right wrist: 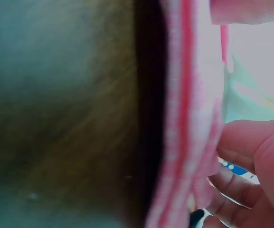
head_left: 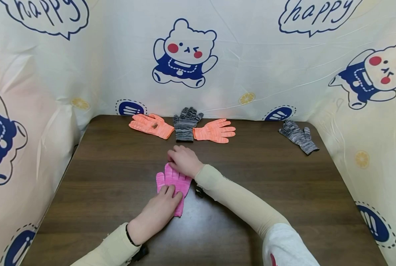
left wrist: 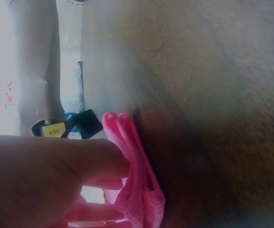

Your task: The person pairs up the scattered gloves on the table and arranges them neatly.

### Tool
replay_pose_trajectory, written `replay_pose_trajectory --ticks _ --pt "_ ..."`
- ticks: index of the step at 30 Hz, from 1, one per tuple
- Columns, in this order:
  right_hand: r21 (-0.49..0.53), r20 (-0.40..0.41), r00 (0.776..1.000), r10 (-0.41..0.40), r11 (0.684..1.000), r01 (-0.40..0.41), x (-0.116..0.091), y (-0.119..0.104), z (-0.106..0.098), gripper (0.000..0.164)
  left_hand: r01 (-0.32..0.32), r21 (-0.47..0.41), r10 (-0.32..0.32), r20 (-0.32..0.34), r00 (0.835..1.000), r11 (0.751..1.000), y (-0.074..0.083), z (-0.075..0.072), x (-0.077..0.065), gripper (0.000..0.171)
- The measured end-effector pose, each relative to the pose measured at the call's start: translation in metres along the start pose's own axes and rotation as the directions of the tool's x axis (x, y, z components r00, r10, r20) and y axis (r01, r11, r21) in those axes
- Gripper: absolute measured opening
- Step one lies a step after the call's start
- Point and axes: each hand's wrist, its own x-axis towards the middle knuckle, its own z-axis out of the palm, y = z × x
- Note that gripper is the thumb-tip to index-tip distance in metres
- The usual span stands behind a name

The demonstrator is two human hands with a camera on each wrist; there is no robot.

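Note:
A pink knit glove lies flat on the brown table, its fingers toward the back and its cuff toward the front. Layered pink edges show at the cuff in the left wrist view. My left hand rests on the palm and cuff part, thumb on the right side and fingers bent a little. Over the tips of the glove's fingers lies my right hand, its fingers loosely bent. The right wrist view has the glove's long side edge up close, with the right fingers by it.
Along the back of the table lie an orange glove, a grey-black striped glove and another orange glove, side by side. A second grey-black glove is at the back right. Printed cloth hangs behind and at both sides.

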Motion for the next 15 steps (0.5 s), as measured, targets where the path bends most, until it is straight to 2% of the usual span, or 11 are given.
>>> replay_pose_trajectory --ticks 3,6,8,15 --pt "0.014 0.004 0.995 -0.096 0.995 0.096 -0.001 -0.006 -0.004 0.014 -0.003 0.008 0.003 0.000 1.000 1.000 0.000 0.000 0.000 0.013" --pt "0.025 0.043 0.979 -0.200 0.980 0.199 -0.001 -0.012 -0.006 0.018 -0.012 0.022 0.012 -0.005 1.000 1.000 0.000 0.000 -0.001 0.013" --pt "0.006 0.073 0.969 -0.235 0.972 0.235 -0.001 -0.016 -0.006 0.019 -0.016 0.029 0.016 -0.012 1.000 0.999 0.000 0.000 0.000 0.014" --pt "-0.042 0.114 0.974 -0.194 0.979 0.200 0.001 -0.021 -0.001 0.016 -0.029 0.061 0.031 -0.030 0.999 0.998 -0.001 0.000 0.000 0.015"
